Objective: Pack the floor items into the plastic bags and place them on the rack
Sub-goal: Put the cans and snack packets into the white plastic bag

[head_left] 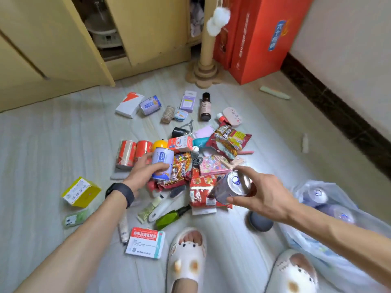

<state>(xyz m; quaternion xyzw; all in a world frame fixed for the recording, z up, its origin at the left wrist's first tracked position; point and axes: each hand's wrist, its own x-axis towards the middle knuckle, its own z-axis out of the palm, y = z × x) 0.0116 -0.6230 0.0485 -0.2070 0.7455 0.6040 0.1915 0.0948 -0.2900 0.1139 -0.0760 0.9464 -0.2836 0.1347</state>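
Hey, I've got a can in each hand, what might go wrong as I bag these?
The plastic bag lies slumped with cans already inside, so its mouth may fold shut with no hand free. The right hand pinches its can near the top, tilted; it could slip. Your slippers stand close to the medicine box.

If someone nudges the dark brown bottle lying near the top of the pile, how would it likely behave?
The dark brown bottle lies on its side on the smooth floor, so it would probably roll. It looks like glass, so likely stiff, fairly heavy for its size, and breakable if dropped.
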